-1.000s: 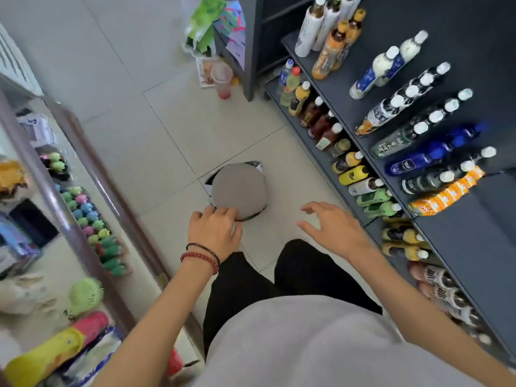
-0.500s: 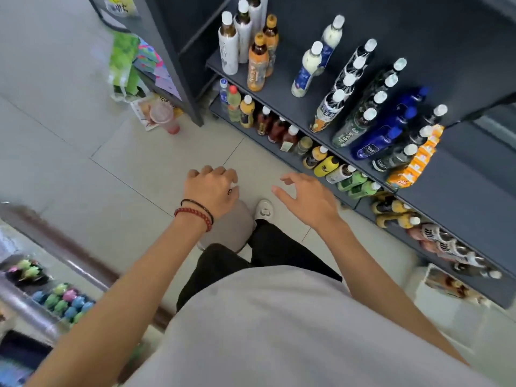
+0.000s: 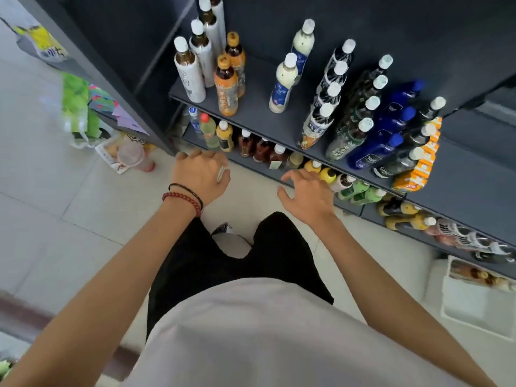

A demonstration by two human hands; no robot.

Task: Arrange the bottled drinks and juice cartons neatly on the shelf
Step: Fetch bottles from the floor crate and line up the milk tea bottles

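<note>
A shop: dark shelves (image 3: pixel 259 113) stocked with bottled drinks (image 3: pixel 360 127).

The shelf (image 3: pixel 259 113) is seen in matt dark metal; the bottles (image 3: pixel 363 127) are glossy plastic; the floor (image 3: pixel 55 191) is smooth tile.

- The upper shelf (image 3: pixel 251 118) is hiding the bodies of the lower-row bottles (image 3: pixel 261 149); only caps and shoulders are showing.
- The top edge is cutting off the rearmost white bottle (image 3: pixel 220 23).
- The right edge is cropping the white bin (image 3: pixel 474 303), and its contents are blurring.
- The left hand (image 3: pixel 199 174) is keeping its fingertips out of sight under the knuckles.
- Bottle labels are blurring beyond reading.
</note>
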